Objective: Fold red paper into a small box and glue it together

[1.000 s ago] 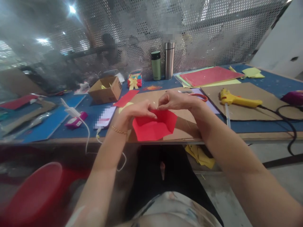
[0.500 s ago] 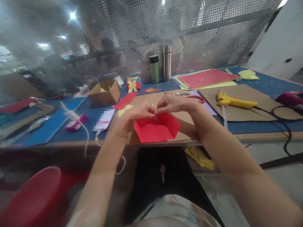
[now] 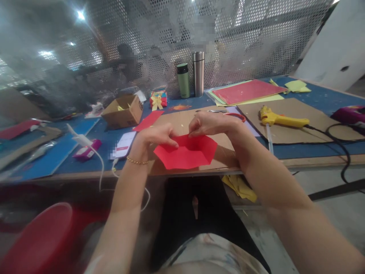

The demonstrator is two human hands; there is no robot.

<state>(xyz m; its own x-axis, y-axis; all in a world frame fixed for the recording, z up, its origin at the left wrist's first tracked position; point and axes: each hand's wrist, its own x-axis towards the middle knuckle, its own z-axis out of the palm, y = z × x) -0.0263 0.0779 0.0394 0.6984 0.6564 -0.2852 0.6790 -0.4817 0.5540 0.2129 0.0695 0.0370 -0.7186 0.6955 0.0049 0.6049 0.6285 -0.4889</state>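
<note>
A folded piece of red paper (image 3: 186,156) with raised sides stands over the cardboard sheet (image 3: 182,118) at the table's front edge. My left hand (image 3: 161,135) grips its far left side, thumb on the inner face and the other fingers hidden behind. At the middle of the far side, my right hand (image 3: 203,123) pinches the paper's upper edge, fingers curled. Beyond my left hand lies a flat red paper strip (image 3: 148,120). Scissors with red handles (image 3: 236,115) lie behind my right wrist, partly covered by it.
A yellow glue gun (image 3: 285,118) rests on cardboard at the right, its cord trailing over the edge. A small cardboard box (image 3: 123,113), a phone (image 3: 125,145) and a white cable are on the left. Two flasks (image 3: 184,82) stand at the back beside stacked coloured sheets (image 3: 251,91).
My left hand has shifted left and away from my right hand, its thumb moving onto the paper's inner face. The red paper's left side has spread outward. The view has shifted slightly.
</note>
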